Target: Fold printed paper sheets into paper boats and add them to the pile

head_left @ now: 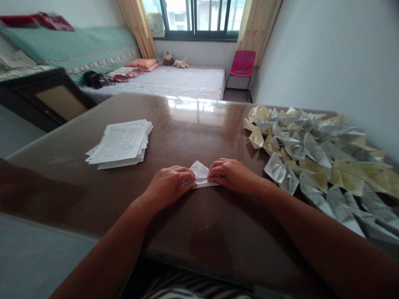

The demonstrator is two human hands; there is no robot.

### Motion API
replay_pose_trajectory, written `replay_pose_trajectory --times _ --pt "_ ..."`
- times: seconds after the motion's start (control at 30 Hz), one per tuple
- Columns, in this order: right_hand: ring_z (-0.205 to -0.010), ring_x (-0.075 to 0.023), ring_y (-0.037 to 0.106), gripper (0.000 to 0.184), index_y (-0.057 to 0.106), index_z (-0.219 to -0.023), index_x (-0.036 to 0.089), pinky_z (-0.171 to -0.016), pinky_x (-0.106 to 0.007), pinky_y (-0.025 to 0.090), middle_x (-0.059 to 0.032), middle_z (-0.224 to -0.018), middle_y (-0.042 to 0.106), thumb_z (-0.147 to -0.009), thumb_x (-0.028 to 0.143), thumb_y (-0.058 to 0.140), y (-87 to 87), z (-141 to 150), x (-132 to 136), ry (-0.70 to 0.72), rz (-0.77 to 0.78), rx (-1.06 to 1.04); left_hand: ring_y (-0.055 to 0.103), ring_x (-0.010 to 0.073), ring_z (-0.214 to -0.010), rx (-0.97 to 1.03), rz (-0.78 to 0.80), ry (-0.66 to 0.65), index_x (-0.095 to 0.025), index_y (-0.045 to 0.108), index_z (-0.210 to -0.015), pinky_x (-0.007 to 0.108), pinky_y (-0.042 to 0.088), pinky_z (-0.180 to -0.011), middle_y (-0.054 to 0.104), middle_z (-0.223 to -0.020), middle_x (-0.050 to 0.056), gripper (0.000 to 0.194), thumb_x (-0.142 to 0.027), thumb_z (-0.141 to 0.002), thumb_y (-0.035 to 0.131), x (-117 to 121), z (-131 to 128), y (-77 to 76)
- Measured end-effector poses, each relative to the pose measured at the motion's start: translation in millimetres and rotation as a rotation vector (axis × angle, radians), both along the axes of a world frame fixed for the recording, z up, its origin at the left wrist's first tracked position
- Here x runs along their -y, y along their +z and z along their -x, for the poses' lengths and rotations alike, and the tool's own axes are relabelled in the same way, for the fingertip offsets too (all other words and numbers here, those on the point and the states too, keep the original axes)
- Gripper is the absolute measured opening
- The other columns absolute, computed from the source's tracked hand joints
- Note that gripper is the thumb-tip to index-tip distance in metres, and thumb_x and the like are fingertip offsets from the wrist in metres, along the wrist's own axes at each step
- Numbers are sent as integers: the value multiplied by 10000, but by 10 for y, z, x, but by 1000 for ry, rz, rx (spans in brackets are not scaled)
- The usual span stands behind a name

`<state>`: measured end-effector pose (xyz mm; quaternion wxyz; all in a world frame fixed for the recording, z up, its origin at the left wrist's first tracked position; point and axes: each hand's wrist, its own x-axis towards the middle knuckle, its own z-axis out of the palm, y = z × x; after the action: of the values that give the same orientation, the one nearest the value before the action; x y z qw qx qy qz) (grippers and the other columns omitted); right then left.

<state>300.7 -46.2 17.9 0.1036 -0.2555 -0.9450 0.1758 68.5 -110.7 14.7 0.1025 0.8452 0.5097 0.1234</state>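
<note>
A sheet of printed paper, folded to a peak at the top with a flat strip along its lower edge, lies on the brown table in front of me. My left hand grips its left side, fingers bent and pressed together over the fold. On the opposite side my right hand holds the right corner in the same way, fingertips at the strip. Both lower corners of the paper are partly hidden under my fingers.
To the left on the glossy table sits a stack of printed sheets. Many folded paper boats, white and yellowish, crowd the right side beside my right forearm. Beyond the table are a bed and a pink chair.
</note>
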Motion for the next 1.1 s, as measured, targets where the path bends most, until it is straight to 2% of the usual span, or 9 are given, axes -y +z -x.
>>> replay_pose_trajectory --times 0.23,0.37,0.53,0.63,0.8,0.97,1.1 --pt "-861 -164 572 196 699 -906 217 -771 -281 375 -33 -942 684 -911 311 527 50 0 52 24 -90 64 616 169 -982 -78 -19 -14 -290 677 -949 287 472 -827 691 -1070 -50 209 -358 -917 482 29 -35 25" --pt "-916 -194 553 218 660 -1048 244 -782 -312 354 -41 -1012 663 -871 342 578 87 24 133 18 -168 136 600 184 -989 -133 -35 -22 -282 653 -962 295 475 -796 675 -1092 -41 178 -334 -902 494 70 -62 49" --pt "-952 -187 533 219 656 -1074 261 -789 -312 342 -49 -1059 644 -932 308 496 20 53 145 10 -222 142 581 187 -996 -145 -22 -32 -266 628 -967 287 464 -778 667 -1087 -27 167 -283 -900 476 63 -35 57" --pt "-930 -167 540 242 677 -1007 253 -785 -291 353 -40 -1013 652 -962 303 445 -37 54 98 -6 -170 89 584 177 -957 -112 12 -7 -262 630 -956 285 450 -799 674 -1019 -14 205 -311 -929 433 42 6 57" --pt "-890 -148 562 263 668 -942 219 -744 -248 379 -34 -932 658 -968 331 432 -89 64 36 -143 -38 23 592 175 -858 -76 46 154 -249 616 -921 281 430 -727 672 -921 -4 268 -398 -947 395 13 19 50" --pt "-872 -145 587 241 653 -919 224 -715 -240 380 -27 -930 672 -946 381 473 -96 67 1 -283 43 26 586 182 -861 -131 59 277 -242 583 -904 275 412 -679 661 -896 2 246 -405 -945 403 -17 -39 45" --pt "-846 -141 599 218 638 -921 223 -708 -236 378 -27 -930 673 -936 380 487 -68 78 -7 -332 50 68 583 185 -876 -184 55 300 -235 564 -899 271 413 -666 659 -903 8 215 -383 -943 414 -38 -59 15"
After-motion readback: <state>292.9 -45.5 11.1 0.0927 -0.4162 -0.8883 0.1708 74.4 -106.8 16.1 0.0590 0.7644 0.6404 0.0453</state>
